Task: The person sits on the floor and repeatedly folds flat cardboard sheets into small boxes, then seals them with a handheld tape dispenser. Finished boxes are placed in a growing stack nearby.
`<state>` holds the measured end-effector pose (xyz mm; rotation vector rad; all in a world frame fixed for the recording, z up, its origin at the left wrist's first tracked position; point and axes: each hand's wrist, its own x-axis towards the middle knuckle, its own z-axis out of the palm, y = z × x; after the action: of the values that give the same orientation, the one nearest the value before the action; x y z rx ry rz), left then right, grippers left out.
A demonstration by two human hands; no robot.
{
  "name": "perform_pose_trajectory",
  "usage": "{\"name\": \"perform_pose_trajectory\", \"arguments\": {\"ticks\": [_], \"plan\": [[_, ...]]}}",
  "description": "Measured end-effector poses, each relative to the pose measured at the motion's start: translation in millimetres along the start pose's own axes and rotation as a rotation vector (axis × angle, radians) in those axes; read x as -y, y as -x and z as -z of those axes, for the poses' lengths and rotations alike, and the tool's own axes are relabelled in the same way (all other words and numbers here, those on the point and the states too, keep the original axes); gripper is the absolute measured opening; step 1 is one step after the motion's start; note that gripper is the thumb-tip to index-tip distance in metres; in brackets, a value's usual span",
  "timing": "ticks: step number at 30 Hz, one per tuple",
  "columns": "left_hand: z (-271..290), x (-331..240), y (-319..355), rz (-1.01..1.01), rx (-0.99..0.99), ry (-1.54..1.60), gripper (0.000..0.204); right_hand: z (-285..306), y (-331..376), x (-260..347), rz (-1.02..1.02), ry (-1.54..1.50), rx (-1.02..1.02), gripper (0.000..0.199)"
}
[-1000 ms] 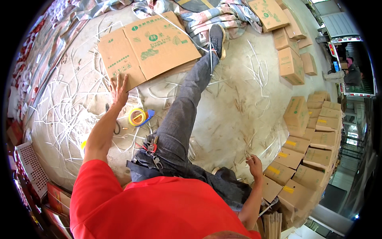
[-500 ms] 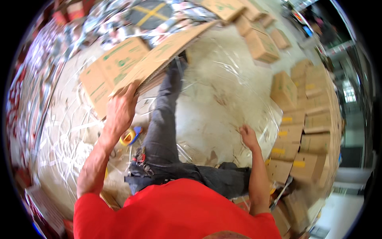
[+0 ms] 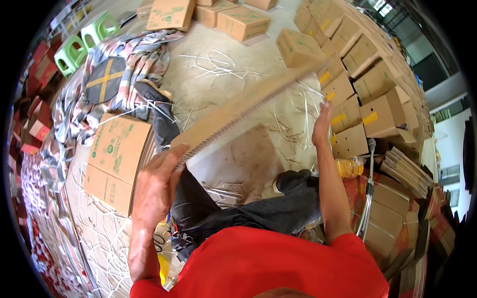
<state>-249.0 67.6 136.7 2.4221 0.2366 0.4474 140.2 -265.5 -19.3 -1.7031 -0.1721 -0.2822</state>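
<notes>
My left hand (image 3: 160,181) is closed on the near end of a flattened cardboard box (image 3: 238,111). The brown sheet is lifted off the floor and seen nearly edge-on, its corrugated edge showing. It slants away to the right, and its far end is blurred. My right hand (image 3: 323,123) is raised beside that far end with fingers stretched out, holding nothing; whether it touches the sheet I cannot tell. A pile of flattened boxes (image 3: 117,159) with green print lies on the floor left of my left hand.
My legs (image 3: 198,198) are spread around the sheet's near end. Stacked cartons (image 3: 367,89) line the right side, and more cartons (image 3: 243,22) stand at the far side. White straps (image 3: 107,243) litter the floor. Green stools (image 3: 72,54) and striped cloth (image 3: 154,49) are far left.
The cardboard sheet, still in my left hand, has swung to the right, away from the pile. My right hand has moved farther out and its fingers have straightened. The view has turned right.
</notes>
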Motion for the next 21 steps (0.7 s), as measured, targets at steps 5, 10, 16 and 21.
{"name": "perform_pose_trajectory", "arguments": {"ticks": [5, 10, 16, 21], "plan": [[-38, 18, -29, -0.200, 0.231, 0.085, 0.037, 39, 5, 12, -0.177, -0.315, -0.147, 0.080], [-98, 62, -24, -0.091, 0.471, 0.271, 0.030, 95, 25, -63, -0.430, 0.077, -0.085, 0.087], [-110, 86, -13, 0.179, 0.737, 0.420, 0.048, 86, 67, -67, -0.416, 0.020, -0.196, 0.087], [-112, 83, -8, 0.351, 0.825, 0.531, 0.057, 68, 70, -45, -0.486, 0.018, -0.190, 0.078]]}}
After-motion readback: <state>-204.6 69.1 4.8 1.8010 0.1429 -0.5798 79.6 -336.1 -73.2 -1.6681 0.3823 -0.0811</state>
